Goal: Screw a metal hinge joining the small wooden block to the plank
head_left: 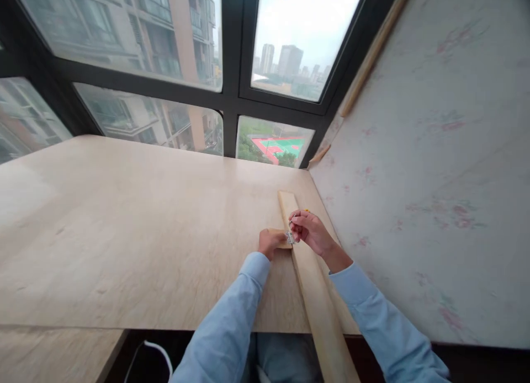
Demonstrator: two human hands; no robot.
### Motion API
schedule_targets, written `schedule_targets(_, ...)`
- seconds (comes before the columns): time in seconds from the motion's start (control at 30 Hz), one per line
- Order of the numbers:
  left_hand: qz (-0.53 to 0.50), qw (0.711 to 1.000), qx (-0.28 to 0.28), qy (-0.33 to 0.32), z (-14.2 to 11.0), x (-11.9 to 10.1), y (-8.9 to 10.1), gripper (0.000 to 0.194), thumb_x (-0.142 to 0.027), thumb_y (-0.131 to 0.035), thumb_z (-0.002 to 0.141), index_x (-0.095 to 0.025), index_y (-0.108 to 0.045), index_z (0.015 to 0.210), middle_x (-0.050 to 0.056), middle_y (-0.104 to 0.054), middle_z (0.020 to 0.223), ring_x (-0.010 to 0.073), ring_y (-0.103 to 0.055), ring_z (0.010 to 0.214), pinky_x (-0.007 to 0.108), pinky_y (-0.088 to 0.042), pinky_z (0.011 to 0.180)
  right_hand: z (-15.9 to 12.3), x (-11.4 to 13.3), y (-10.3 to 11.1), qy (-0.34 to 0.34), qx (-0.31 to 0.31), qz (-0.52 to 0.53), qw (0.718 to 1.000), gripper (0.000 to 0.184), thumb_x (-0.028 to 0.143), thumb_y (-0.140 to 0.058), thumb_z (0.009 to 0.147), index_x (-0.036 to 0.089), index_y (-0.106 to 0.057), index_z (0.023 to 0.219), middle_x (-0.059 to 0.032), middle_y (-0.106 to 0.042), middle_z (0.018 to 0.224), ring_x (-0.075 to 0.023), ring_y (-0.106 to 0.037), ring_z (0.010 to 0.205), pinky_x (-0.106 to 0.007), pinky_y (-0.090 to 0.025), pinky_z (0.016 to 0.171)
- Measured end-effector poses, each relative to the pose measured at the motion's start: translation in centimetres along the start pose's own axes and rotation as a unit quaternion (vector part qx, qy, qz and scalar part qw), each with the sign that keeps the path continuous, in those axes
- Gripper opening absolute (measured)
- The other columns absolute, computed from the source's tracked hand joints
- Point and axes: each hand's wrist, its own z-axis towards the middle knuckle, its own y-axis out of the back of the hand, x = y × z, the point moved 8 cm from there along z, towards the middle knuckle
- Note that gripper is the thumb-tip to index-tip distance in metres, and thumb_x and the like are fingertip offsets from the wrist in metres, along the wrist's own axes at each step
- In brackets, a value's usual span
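Observation:
A long pale wooden strip [314, 294] lies on the plywood table [136, 234], running from the near edge toward the window. A small metal hinge [290, 238] sits at the strip's left edge. My left hand [270, 243] is curled, pressing a short wooden piece [278, 232] against the strip beside the hinge. My right hand [309, 230] rests on the strip with its fingers pinched round a thin tool with a yellow end, its tip at the hinge. Both sleeves are light blue.
A wall [434, 151] with faded pink marks rises close on the right. Dark-framed windows [232, 96] stand behind the table's far edge. A white cable [159, 352] hangs below the near edge. A lower board [53, 352] lies at the bottom left.

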Motion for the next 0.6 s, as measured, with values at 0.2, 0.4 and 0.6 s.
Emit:
schedule_targets(0.2,-0.027,0.999,-0.003,0.025,-0.1,0.1,0.2,0.017,-0.015,-0.072,0.054,-0.016,-0.063,0.069,0.002,-0.067,0.065,0.0186,-0.064,0.065,0.026,-0.050,0.058,-0.6,-3.9,6.1,0.026,-0.088,-0.190,0.978,0.031,0.043,-0.071,0.070,0.015,-0.067,0.086,0.0007,-0.063,0.063,-0.0105,-0.054,0.041,-0.021,-0.036,0.036)
schedule_targets(0.4,-0.037,0.997,-0.033,0.053,-0.6,0.0,0.6,0.023,-0.014,-0.077,0.051,-0.016,-0.065,0.071,0.003,-0.070,0.069,0.0207,-0.066,0.067,0.028,-0.051,0.059,0.2,-6.0,6.8,0.097,-0.099,-0.292,0.947,0.026,0.039,-0.068,0.075,0.015,-0.075,0.082,-0.0011,-0.062,0.060,-0.0109,-0.049,0.054,-0.022,-0.033,0.047)
schedule_targets(0.6,-0.039,0.998,-0.026,0.045,-0.6,0.1,0.3,0.026,-0.014,-0.079,0.051,-0.015,-0.065,0.073,0.003,-0.069,0.070,0.0195,-0.066,0.067,0.027,-0.051,0.059,0.4,-6.5,7.0,0.108,-0.086,-0.330,0.934,0.025,0.037,-0.070,0.075,0.016,-0.080,0.084,0.0002,-0.059,0.058,-0.0111,-0.042,0.054,-0.025,-0.029,0.052)
